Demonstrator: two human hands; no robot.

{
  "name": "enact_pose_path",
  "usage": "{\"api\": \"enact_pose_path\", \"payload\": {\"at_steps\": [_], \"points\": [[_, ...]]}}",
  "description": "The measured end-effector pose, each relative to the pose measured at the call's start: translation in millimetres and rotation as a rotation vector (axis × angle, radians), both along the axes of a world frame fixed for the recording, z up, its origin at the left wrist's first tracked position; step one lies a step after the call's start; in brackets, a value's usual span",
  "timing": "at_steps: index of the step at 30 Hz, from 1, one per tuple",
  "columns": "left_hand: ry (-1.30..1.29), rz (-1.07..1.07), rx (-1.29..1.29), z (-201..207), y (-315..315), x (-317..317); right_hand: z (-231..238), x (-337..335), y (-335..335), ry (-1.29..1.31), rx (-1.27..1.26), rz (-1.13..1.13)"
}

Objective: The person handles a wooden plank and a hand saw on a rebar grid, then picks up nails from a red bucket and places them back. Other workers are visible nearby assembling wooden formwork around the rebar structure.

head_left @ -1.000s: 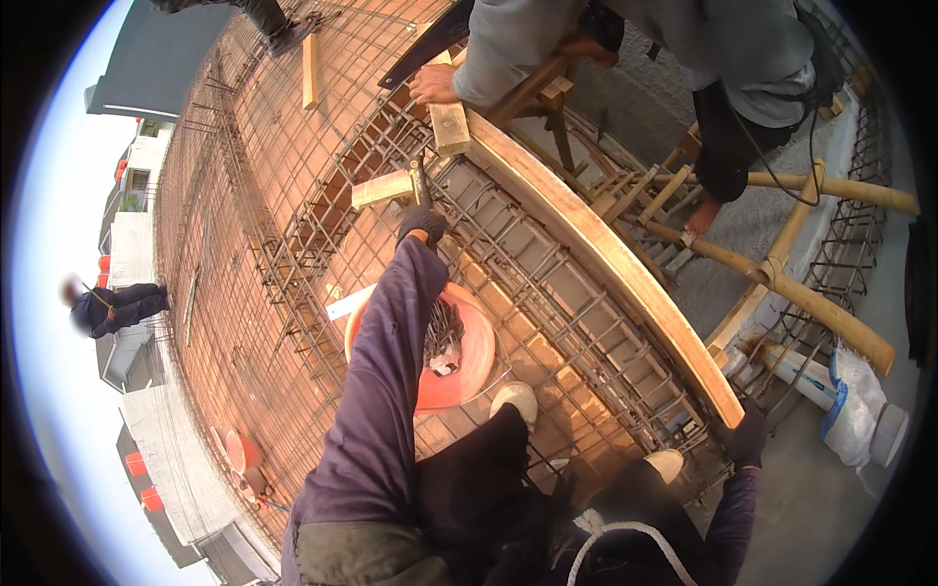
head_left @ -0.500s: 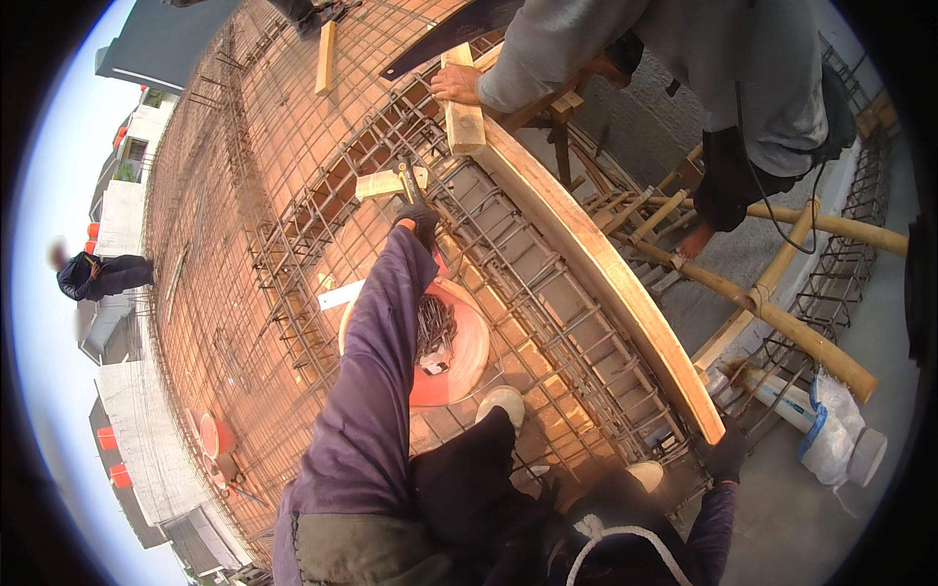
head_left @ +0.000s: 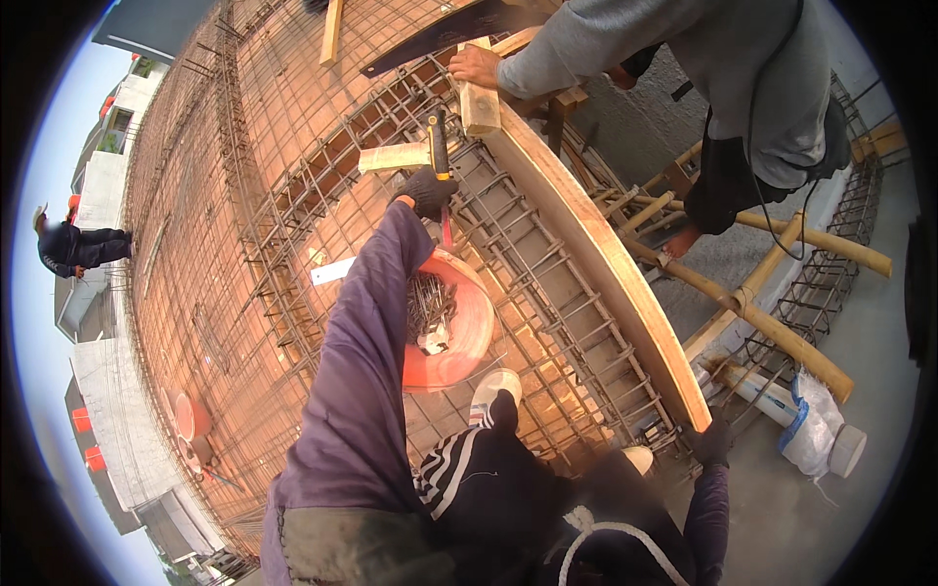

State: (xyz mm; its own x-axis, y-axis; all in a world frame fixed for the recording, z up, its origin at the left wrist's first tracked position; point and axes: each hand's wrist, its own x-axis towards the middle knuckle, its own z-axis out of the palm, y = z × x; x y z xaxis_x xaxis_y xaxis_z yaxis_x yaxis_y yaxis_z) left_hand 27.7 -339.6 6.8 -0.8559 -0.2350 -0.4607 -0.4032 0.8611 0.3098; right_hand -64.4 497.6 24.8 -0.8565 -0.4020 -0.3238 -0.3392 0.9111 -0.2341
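While the gloved left hand (head_left: 426, 191) is clamped on a hammer (head_left: 437, 146) just above the orange bucket (head_left: 467, 337) of nails (head_left: 428, 305), the right hand (head_left: 711, 441) grips the long plank (head_left: 596, 256) beside it.

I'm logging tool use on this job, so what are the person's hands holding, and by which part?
The gloved left hand grips a hammer low on its handle, head up. The right hand rests at the near end of the long plank.
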Motion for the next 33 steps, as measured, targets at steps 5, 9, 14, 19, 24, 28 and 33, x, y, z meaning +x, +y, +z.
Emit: {"api": "enact_pose_path", "payload": {"at_steps": [5, 9, 14, 19, 24, 28, 33], "points": [[-0.026, -0.123, -0.395, 32.7, -25.9, 0.2, -2.7, 2.2, 3.7, -0.04, -0.023, -0.075], [-0.016, 0.218, -0.1, 19.6, -54.5, 45.3, 7.0, 1.5, -4.9, -0.067, 0.029, -0.101], [-0.168, 0.027, -0.319, -4.4, -56.1, 89.2, 12.3, -2.5, -9.3, -0.111, 0.015, -0.093], [-0.009, -0.05, -0.179, -0.9, -54.3, 86.8, 4.4, -2.7, -2.2, -0.103, 0.028, -0.086], [0.007, -0.062, 0.072, -34.2, -49.1, 76.1, -1.1, -1.3, 2.9, -0.092, 0.035, -0.089], [-0.155, -0.328, 0.196, -75.2, -59.7, 58.1, -0.2, -1.7, 3.3, -0.112, 0.023, -0.097], [0.141, -0.568, 0.309, -76.7, -45.0, 59.7, 2.3, -0.8, 0.9, -0.152, 0.009, -0.122]]}}
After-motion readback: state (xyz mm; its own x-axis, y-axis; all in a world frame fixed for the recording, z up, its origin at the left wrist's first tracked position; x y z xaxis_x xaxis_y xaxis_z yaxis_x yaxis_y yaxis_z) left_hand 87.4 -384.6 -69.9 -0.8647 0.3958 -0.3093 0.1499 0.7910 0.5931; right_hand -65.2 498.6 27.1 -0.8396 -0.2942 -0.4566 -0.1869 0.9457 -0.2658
